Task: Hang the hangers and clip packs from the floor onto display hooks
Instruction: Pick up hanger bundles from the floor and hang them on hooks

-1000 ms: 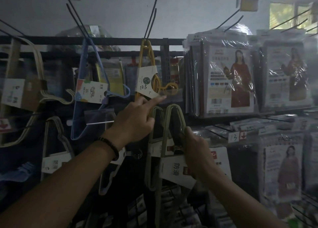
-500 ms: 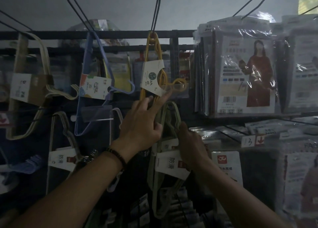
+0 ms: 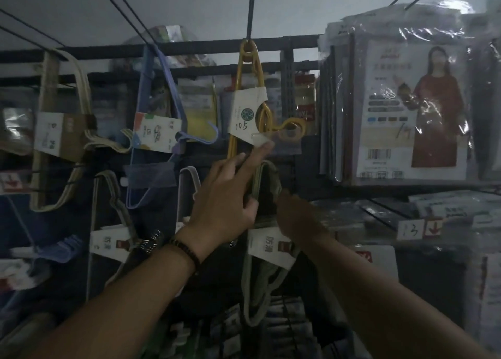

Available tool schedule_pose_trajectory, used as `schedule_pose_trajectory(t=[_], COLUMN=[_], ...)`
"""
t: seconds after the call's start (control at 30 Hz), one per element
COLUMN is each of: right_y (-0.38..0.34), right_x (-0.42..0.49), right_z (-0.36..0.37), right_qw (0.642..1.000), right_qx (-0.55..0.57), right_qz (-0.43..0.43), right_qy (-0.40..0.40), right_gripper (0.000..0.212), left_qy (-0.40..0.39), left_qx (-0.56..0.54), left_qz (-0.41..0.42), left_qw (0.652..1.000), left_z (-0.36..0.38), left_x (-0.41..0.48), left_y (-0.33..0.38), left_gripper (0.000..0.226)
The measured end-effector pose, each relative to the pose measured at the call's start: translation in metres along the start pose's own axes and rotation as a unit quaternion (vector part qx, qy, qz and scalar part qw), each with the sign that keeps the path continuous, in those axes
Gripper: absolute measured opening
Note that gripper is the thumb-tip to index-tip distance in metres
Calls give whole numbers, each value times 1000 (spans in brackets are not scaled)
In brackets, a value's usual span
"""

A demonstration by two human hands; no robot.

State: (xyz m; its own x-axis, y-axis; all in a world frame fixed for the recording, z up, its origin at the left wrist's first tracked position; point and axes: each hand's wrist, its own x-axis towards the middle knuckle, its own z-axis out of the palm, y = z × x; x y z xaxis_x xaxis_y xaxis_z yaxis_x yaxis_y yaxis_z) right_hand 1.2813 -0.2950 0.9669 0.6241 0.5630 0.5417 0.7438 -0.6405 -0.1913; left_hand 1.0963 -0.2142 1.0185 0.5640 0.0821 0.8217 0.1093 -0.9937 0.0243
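Currently: grey-green hanger pack (image 3: 267,247), gripped by right hand (image 3: 295,215); left hand (image 3: 225,199) spread loose, forefinger at clear price tag (image 3: 276,142). Risk: in this gloom its loop misses the hook, pack drops

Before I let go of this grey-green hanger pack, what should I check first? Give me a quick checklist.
1. Grip of right hand on hanger pack: ok.
2. Top of the pack hung: cannot tell, the hands hide it.
3. Fingers of left hand straight, index at the clear tag: ok.
4. The yellow hangers above seated on their hook: ok.
5. Light for fine work: not ok, dim.
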Motion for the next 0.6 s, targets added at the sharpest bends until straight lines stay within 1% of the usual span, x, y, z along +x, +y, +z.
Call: schedule_pose_trajectory(t=[0.1,0.17,0.2,0.27,0.3,0.33,0.4,0.47,0.53,0.6], right_y=[6,5,4,-2,-7,-13,-29,-51,-80,-114], right_x=[8,10,8,-2,-10,-20,-42,-68,-95,-124], right_z=[11,15,16,16,14,11,5,-6,-11,-5], right_qw=[1000,1000,1000,997,995,995,995,991,983,973], right_qx=[-20,-26,-25,-7,0,15,63,111,131,128], right_qz=[1,-5,6,46,49,40,-5,-64,-132,-183], right_qy=[-7,-7,3,60,86,91,72,37,-6,-50], right_gripper=[31,42,48,57,58,57,52,40,27,23], left_qy=[1,-1,1,7,9,8,8,9,-11,-64], left_qx=[6,-8,-12,-13,-12,-12,-20,-37,-44,-16], left_qz=[-2,-7,-11,-18,-17,-16,-21,-30,-52,-102], left_qw=[1000,1000,1000,1000,1000,1000,1000,999,998,993], left_z=[0,1,1,2,1,1,-5,-15,-30,-48], left_x=[-3,-4,-4,-5,-5,-7,-20,-45,-85,-140], left_y=[2,1,1,4,6,8,9,5,-3,-19], left_gripper=[113,112,112,109,108,106,103,93,69,46])
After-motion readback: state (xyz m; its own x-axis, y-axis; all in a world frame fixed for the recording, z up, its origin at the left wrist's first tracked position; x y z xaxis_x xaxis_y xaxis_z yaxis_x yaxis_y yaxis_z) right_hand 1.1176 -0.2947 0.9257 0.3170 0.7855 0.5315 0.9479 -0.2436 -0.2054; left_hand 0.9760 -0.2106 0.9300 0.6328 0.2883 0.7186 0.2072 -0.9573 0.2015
